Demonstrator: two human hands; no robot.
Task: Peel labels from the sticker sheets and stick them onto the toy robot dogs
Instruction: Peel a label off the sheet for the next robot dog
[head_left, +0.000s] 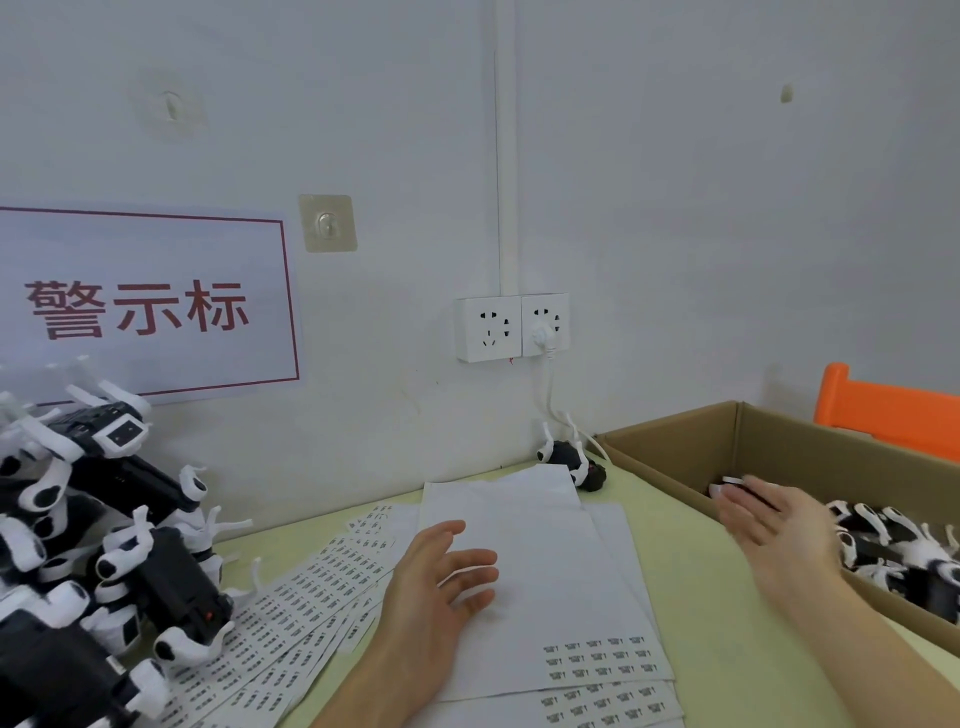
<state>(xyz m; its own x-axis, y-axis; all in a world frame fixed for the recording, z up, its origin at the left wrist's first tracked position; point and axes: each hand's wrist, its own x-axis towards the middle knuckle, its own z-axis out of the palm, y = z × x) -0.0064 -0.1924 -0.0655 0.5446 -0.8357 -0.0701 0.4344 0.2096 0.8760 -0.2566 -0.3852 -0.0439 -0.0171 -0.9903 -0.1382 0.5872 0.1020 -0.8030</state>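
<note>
Fingers of the right hand (769, 525) spread over a toy robot dog (737, 487) in the cardboard box (779, 436) should close around its body, while the flat left hand (441, 577) steadies the sticker sheet (545, 571).

— What can't you make out?
— My right hand (769, 525) is smeared with blur; it may be touching a dog in the cardboard box (779, 436), I can't tell.
— And the labels (602, 660)?
— Print too small to read. The dog pile (104, 545) runs off the left edge.

Dog pile (93, 545) left, sheets (530, 571) centre, box (779, 447) right.
</note>
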